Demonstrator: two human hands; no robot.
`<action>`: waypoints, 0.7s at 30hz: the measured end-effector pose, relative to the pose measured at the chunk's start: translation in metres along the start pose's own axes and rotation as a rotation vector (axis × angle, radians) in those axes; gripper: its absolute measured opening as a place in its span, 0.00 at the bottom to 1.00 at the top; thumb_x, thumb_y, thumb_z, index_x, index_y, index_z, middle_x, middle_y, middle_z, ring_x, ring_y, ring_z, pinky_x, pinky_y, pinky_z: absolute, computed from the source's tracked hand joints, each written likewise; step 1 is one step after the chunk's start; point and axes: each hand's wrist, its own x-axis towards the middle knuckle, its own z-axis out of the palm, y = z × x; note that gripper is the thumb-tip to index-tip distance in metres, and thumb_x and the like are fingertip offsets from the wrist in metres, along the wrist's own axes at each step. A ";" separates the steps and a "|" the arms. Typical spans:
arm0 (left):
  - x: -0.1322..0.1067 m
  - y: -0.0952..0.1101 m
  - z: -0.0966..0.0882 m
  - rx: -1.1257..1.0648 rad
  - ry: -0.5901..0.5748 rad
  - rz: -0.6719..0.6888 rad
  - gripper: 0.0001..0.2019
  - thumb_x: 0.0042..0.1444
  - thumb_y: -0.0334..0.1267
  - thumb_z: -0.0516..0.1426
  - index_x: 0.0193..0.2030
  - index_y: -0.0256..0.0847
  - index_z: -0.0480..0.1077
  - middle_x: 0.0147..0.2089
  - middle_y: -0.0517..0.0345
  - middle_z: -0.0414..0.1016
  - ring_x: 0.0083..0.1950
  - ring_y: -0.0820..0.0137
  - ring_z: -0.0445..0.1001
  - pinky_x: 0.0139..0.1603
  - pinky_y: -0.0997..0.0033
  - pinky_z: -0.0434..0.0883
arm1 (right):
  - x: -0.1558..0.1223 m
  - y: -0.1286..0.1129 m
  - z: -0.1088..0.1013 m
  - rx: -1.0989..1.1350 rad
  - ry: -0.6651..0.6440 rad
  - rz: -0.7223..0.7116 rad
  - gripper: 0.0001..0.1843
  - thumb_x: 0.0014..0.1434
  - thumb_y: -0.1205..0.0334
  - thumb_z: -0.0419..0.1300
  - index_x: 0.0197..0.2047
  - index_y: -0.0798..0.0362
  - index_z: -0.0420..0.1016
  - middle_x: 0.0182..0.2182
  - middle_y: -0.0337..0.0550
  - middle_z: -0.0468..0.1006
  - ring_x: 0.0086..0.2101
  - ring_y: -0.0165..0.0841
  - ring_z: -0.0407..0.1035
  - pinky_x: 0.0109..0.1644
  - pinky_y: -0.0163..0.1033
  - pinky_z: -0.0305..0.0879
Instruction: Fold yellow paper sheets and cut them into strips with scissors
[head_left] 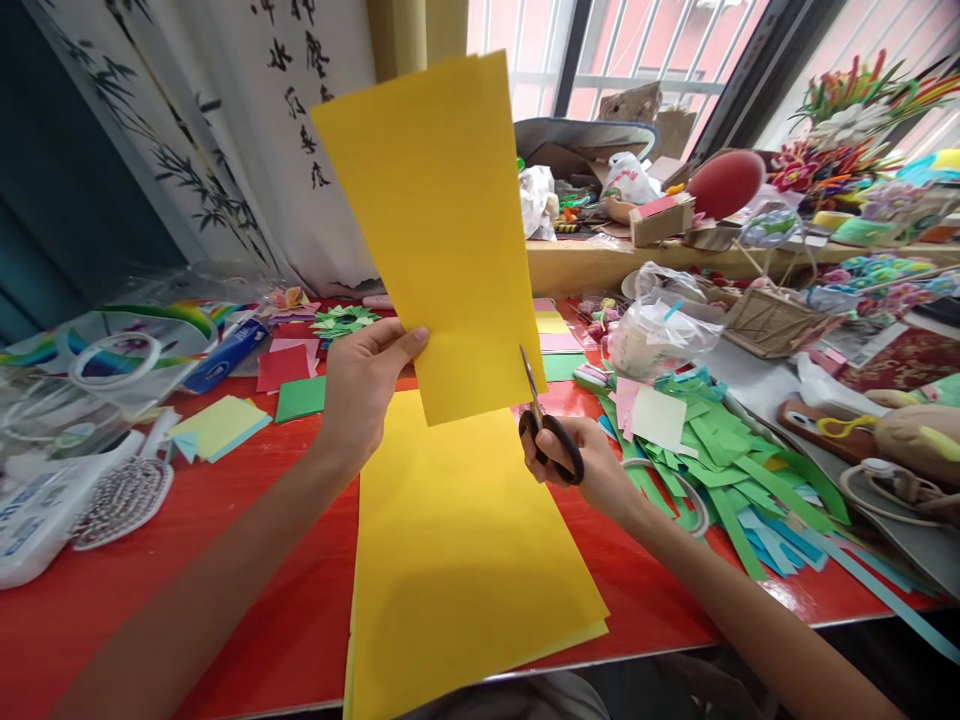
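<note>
While the left hand (367, 385) pinches the lower left edge of the yellow paper (454, 240), thumb in front, the right hand (566, 455) grips the scissors (535, 408) at its lower right edge; whether the blades touch it cannot be told. Held upright above other yellow sheets (472, 560), the paper looks light, fairly stiff yet easily creased, and probably best held by a flat, gentle edge pinch

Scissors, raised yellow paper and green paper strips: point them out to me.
Scissors (536, 408): head view, on the pivot.
Raised yellow paper (446, 240): head view, middle of the face toward the camera.
Green paper strips (721, 468): head view, a strip near the pile's middle.
</note>
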 end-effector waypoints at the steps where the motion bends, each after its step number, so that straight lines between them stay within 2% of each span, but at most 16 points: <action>1: 0.000 -0.001 0.000 -0.003 -0.007 -0.007 0.05 0.47 0.38 0.59 0.32 0.42 0.75 0.34 0.59 0.76 0.35 0.69 0.74 0.34 0.71 0.73 | 0.000 0.000 0.000 0.003 0.000 -0.001 0.21 0.53 0.46 0.54 0.22 0.55 0.63 0.16 0.36 0.63 0.16 0.22 0.51 0.18 0.32 0.44; 15: -0.004 -0.002 0.003 0.013 -0.018 -0.057 0.05 0.46 0.39 0.60 0.30 0.41 0.75 0.35 0.57 0.76 0.34 0.69 0.74 0.32 0.74 0.72 | 0.000 0.001 0.000 -0.010 0.015 -0.006 0.21 0.55 0.46 0.53 0.22 0.55 0.62 0.15 0.35 0.63 0.16 0.23 0.52 0.17 0.31 0.45; 21: -0.002 -0.005 0.002 -0.013 -0.029 -0.060 0.05 0.47 0.39 0.59 0.30 0.42 0.75 0.35 0.58 0.76 0.33 0.70 0.73 0.32 0.74 0.72 | 0.001 0.002 0.000 -0.015 0.029 -0.021 0.21 0.55 0.48 0.53 0.20 0.55 0.61 0.15 0.35 0.63 0.14 0.21 0.50 0.16 0.31 0.43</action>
